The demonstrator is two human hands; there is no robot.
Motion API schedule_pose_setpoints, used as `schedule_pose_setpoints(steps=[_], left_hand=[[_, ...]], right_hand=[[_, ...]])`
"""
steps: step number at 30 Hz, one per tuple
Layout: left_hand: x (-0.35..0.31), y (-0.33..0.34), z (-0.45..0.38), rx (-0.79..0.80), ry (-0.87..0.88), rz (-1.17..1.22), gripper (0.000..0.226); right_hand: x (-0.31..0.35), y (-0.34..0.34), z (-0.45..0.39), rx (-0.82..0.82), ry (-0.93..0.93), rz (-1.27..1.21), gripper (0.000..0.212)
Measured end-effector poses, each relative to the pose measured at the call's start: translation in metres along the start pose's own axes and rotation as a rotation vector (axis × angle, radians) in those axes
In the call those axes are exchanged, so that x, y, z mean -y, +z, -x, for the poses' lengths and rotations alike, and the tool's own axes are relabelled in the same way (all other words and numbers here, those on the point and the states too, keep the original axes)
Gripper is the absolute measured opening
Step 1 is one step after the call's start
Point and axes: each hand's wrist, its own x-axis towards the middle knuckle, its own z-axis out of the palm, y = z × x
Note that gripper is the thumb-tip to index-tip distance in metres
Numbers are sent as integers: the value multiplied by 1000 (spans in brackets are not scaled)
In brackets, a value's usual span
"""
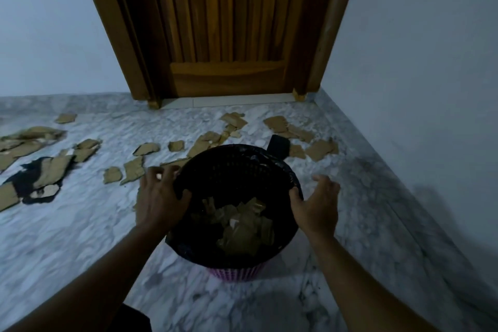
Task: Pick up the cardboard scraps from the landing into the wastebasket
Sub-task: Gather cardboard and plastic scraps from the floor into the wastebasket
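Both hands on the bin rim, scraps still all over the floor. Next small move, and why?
Probably let the left hand leave the wastebasket rim and reach for the nearest scraps just beyond its fingers. The right hand can steady the rim. Some cardboard already lies inside; much remains on the marble floor.

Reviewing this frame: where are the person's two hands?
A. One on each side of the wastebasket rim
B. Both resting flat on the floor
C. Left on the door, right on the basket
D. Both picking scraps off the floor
A: the left hand and right hand grip opposite sides of the wastebasket rim, with cardboard scraps already inside.
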Motion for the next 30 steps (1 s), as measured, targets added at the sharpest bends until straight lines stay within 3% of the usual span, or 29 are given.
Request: schedule_pose_setpoints(steps=[2, 3, 5, 7, 11, 16, 22, 26, 28, 30], left_hand=[[13, -1, 4, 199, -221, 104, 55], [15, 0, 7, 283, -296, 190, 48], [15, 0, 11, 308, -358, 323, 34], [11, 2, 12, 278, -303, 327, 29], [-24, -4, -6, 257, -236, 403, 26], [-96, 13, -49, 333, -165, 510, 30], [-195, 66, -78, 398, -79, 760, 50], [-265, 112, -90, 533, -30, 872, 22], [-290, 132, -97, 572, -4, 877, 22], [-308, 155, -105, 606, 5, 880, 38]], right_hand=[[-13, 0, 9, 269, 224, 0, 59], [-17, 1, 14, 376, 263, -26, 55], [-22, 1, 22, 426, 271, -117, 33], [-24, -1, 24, 384, 233, -123, 20], [-27, -25, 12, 271, 275, -163, 16], [-58, -58, -23, 97, 343, -158, 24], [-105, -93, -83, -60, 436, -204, 27], [-145, -106, -125, -130, 501, -213, 36], [-160, -110, -140, -161, 546, -208, 41], [-176, -111, -153, -192, 588, -202, 42]])
